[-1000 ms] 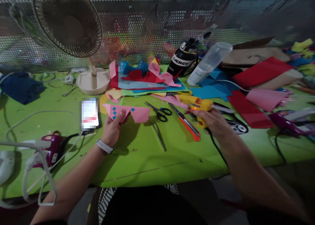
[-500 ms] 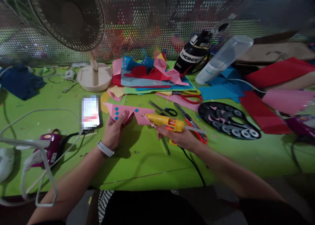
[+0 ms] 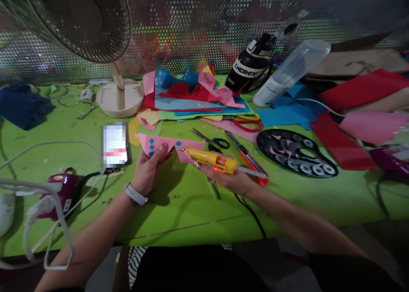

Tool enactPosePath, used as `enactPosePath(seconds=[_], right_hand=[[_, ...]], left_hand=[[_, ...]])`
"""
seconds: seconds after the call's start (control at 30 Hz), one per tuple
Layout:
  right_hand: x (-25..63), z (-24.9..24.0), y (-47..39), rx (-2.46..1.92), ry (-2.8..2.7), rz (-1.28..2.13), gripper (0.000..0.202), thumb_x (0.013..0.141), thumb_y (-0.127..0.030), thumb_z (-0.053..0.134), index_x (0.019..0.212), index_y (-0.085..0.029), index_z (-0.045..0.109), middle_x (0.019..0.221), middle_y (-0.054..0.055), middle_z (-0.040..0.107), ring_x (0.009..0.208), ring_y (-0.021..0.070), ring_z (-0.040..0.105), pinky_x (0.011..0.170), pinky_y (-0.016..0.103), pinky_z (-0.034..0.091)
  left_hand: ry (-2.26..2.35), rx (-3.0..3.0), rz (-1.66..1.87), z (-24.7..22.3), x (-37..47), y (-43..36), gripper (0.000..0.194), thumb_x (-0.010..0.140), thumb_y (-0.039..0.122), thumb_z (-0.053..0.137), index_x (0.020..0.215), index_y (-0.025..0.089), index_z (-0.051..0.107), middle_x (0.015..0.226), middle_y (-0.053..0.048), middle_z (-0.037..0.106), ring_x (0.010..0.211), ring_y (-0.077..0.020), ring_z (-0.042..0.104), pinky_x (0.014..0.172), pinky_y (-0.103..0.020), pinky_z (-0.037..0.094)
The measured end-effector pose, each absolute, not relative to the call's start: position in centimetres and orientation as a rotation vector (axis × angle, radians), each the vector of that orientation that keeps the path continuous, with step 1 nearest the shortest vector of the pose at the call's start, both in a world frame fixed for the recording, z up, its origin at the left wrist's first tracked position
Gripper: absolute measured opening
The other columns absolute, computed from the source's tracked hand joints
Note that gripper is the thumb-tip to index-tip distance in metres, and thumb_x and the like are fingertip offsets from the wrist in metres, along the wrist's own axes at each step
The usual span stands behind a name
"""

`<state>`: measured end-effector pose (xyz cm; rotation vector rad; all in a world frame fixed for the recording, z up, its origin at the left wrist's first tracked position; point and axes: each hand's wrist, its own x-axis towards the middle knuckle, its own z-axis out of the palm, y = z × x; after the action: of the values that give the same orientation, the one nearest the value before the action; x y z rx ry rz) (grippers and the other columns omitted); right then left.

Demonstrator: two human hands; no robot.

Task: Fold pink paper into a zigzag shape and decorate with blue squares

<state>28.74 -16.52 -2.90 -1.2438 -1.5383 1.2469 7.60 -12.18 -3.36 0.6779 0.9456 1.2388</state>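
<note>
My left hand [image 3: 149, 166] pinches a folded strip of pink paper [image 3: 189, 144], its thumb pressed on the front. Several small blue diamonds decorate the paper, most of them stacked near its left end. A yellow hot glue gun [image 3: 209, 159] is gripped in my right hand [image 3: 225, 179], with a glue stick poking out of its back and a small light glowing. Its nozzle points left and lies over the pink paper, close to the rightmost blue diamond [image 3: 178, 143]; whether it touches cannot be told. My right fingers are partly hidden under the gun.
Black scissors [image 3: 220, 144], a red utility knife [image 3: 247, 159] and a black paint palette [image 3: 287, 156] lie on the green table. Behind are coloured paper sheets [image 3: 204, 104], a fan [image 3: 119, 98] and a black bottle [image 3: 249, 64]. A phone [image 3: 114, 145] lies left, near cables and a purple plug adapter [image 3: 62, 192].
The glue gun and my right hand have shifted slightly left, bringing the nozzle closer to the right blue diamond. My left hand still holds the paper. The view has moved a little.
</note>
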Motion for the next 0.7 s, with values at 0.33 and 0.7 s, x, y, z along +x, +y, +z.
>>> enactPosePath(seconds=[0.33,0.7], right_hand=[[28.98,-3.64,-16.2,-1.283,-1.59,1.186,0.025,0.078,-0.047,0.068,0.09,-0.025,0.067,0.079,0.003,0.069,0.071,0.0208,0.065,0.064,0.032,0.057],[28.5,-2.77,-16.55,-1.324,-1.579,1.132,0.026,0.077,-0.044,0.068,0.09,-0.022,0.067,0.083,0.005,0.072,0.073,0.0223,0.069,0.068,0.035,0.06]], left_hand=[[0.929,0.663,1.251,-3.23,7.65,-12.24,0.03,0.064,0.031,0.086,0.083,0.015,0.069,0.088,-0.003,0.074,0.084,-0.0162,0.071,0.084,-0.03,0.056],[0.919,0.649,1.249,-3.21,7.66,-12.18,0.028,0.065,0.029,0.086,0.083,0.015,0.07,0.088,-0.002,0.074,0.084,-0.0159,0.071,0.085,-0.03,0.057]])
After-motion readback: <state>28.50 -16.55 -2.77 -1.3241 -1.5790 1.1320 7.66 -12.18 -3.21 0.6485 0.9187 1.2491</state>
